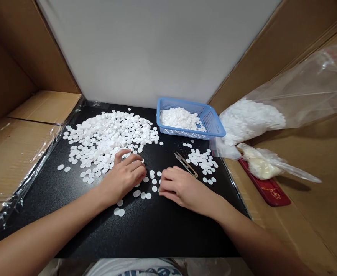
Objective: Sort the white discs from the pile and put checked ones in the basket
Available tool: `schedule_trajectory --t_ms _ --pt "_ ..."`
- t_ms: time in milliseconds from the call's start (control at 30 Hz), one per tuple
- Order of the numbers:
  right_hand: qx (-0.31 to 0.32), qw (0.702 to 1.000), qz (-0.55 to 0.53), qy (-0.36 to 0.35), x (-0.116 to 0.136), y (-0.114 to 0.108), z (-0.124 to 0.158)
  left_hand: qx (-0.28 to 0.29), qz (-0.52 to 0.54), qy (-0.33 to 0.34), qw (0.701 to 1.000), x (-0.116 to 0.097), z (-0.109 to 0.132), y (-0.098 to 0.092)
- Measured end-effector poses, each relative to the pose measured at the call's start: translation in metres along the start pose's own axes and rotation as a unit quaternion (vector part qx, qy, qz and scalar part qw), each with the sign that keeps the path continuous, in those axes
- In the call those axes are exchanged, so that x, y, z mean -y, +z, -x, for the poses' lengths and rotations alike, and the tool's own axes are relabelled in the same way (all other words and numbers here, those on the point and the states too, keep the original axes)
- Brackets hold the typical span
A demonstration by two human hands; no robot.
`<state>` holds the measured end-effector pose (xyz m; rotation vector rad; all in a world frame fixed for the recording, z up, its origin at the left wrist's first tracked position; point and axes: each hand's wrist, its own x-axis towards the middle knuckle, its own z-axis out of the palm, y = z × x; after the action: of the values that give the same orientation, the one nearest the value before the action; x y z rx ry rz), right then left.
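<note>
My left hand [128,175] is over the black tabletop at the near right edge of a large spread pile of small white round discs [107,132]. Its fingers curl down and inward, the little finger sticking out a bit; the fingertips and whatever they hold are hidden. Across a narrow gap is my right hand [181,188], fingers bent and closed toward the thumb, its tips beside several loose white discs [154,182]. Whether a disc is pinched there is not visible. A pair of thread snips [186,165] lies just beyond the right hand.
A blue plastic basket [191,133] at the back holds more discs. A smaller disc group [203,161] lies right of the snips. Further right are a clear bag of white discs [249,119], a knotted bag with pale contents [260,166] and a red case [272,191]. Cardboard walls [306,30] flank the table.
</note>
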<state>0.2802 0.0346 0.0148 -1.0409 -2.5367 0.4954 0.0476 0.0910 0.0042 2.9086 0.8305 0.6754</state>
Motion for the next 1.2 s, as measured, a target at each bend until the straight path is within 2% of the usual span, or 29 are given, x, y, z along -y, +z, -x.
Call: schedule_trajectory --t_ms 67,100,167,267,367,500,633,767,933,1100,1200 --pt "0.049 0.998 -0.035 -0.006 -0.004 -0.006 0.003 0.026 0.014 0.008 1.000 -0.002 0.001 0.000" --pt "0.050 0.997 -0.059 0.005 -0.005 -0.008 0.004 0.028 0.028 0.008 0.999 -0.002 0.002 0.000" --pt "0.009 0.994 -0.093 0.047 -0.008 -0.009 0.005 0.013 0.060 -0.007 0.998 0.000 0.004 -0.002" --pt "-0.090 0.985 -0.107 0.101 -0.012 -0.005 0.002 -0.008 0.087 -0.044 0.995 0.003 0.005 -0.007" --pt "-0.131 0.982 -0.092 0.096 -0.015 0.005 -0.003 0.004 0.077 -0.055 0.995 0.000 0.006 -0.010" --pt "-0.105 0.990 -0.054 0.082 -0.017 0.015 -0.008 0.046 0.026 -0.010 0.999 -0.009 0.006 -0.005" --pt "-0.102 0.987 -0.067 0.106 -0.017 0.014 -0.007 0.038 -0.003 -0.006 0.999 -0.012 0.007 0.002" --pt "-0.113 0.984 -0.076 0.114 -0.013 0.010 -0.007 0.057 0.030 -0.031 0.997 -0.012 0.006 0.000" --pt "-0.101 0.989 -0.045 0.094 -0.008 0.015 -0.009 0.070 0.095 -0.098 0.988 -0.015 0.004 -0.005" --pt "-0.086 0.987 -0.073 0.118 -0.003 0.017 -0.011 0.067 0.121 -0.123 0.983 -0.016 0.005 -0.005" --pt "-0.079 0.984 -0.089 0.132 -0.003 0.015 -0.012 0.071 0.156 -0.168 0.971 -0.014 0.003 -0.006"
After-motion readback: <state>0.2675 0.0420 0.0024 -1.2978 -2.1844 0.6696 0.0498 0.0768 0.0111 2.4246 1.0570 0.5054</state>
